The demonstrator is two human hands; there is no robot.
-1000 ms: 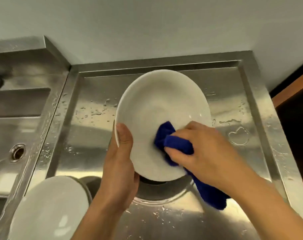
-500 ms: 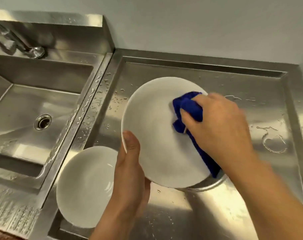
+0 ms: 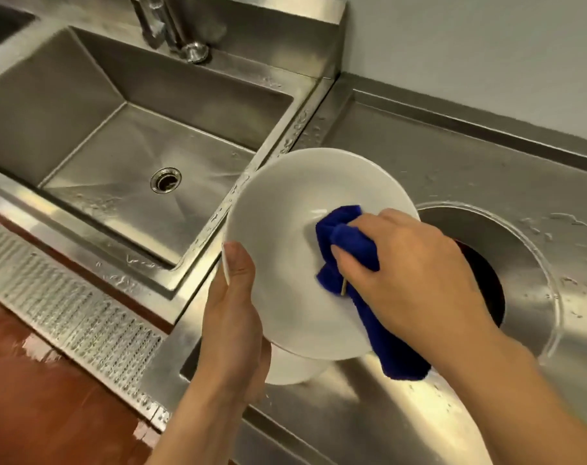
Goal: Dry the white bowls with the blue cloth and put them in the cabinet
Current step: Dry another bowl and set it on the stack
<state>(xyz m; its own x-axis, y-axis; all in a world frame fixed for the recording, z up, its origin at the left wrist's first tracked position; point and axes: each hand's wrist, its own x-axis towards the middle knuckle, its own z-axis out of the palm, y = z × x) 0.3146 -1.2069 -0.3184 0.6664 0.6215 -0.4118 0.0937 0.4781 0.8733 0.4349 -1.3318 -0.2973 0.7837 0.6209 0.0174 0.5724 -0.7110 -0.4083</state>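
We see two white bowls and one blue cloth

The held white bowl (image 3: 285,250) tilts with its hollow facing us, glossy and plain; the blue cloth (image 3: 349,250) is bunched inside it, its tail trailing over the lower right rim. A second white bowl (image 3: 292,369) peeks out below, resting on the wet steel

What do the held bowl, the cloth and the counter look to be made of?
Bowl: glossy white, probably glazed ceramic; melamine is possible. Blue cloth: soft, fuzzy pile, likely microfibre. Counter: brushed stainless steel, grey sheen with beaded water.
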